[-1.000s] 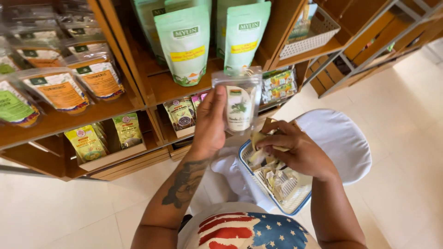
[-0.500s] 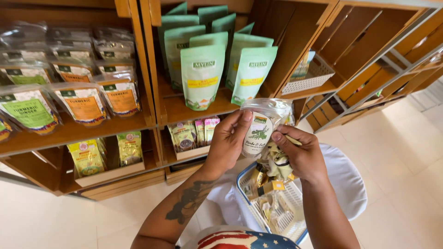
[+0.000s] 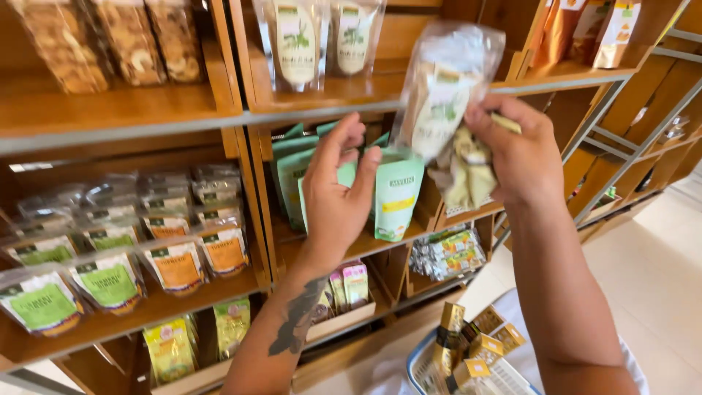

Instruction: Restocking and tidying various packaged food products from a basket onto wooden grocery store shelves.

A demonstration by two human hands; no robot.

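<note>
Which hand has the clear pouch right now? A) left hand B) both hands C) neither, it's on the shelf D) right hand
D: the right hand pinches the clear pouch along with a crumpled wad, raised in front of the upper shelf, while the left hand is open and apart from it, fingers spread.

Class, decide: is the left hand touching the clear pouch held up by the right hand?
Apart. The head view shows the left hand open, with shelf visible between it and the clear pouch in the right hand.
</note>
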